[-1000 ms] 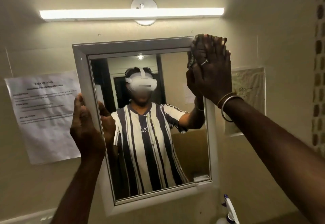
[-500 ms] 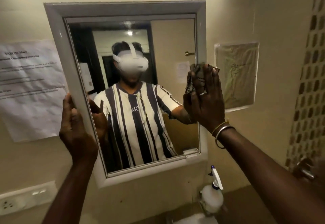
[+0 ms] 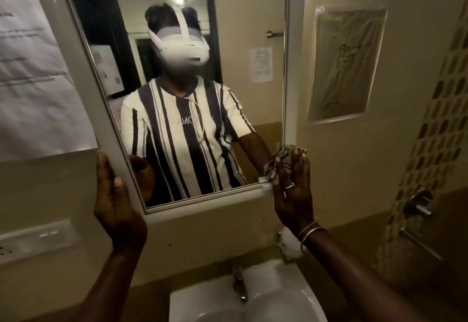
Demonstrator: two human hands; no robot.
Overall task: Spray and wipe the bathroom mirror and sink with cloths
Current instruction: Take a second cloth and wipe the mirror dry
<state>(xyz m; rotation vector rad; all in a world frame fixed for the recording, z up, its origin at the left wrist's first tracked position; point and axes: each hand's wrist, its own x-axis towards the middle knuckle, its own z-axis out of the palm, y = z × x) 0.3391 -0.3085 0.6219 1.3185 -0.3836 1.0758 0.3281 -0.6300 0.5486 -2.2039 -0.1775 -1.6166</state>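
Note:
The white-framed mirror hangs tilted on the wall and shows a person in a striped shirt. My left hand grips the frame's lower left edge, fingers wrapped onto the glass side. My right hand lies flat with straight fingers and presses a patterned cloth against the frame's lower right corner. The white sink with its metal tap sits below. A white spray bottle stands at the sink's back right, mostly hidden behind my right wrist.
A printed paper sheet is taped left of the mirror, and a plastic-covered drawing right of it. A switch plate is at the lower left wall. A metal valve and rail stick out of the tiled right wall.
My right hand has slid the cloth down the mirror's right edge from the top corner to the bottom corner. The view has tilted down, bringing the sink in. My left hand stays on the frame.

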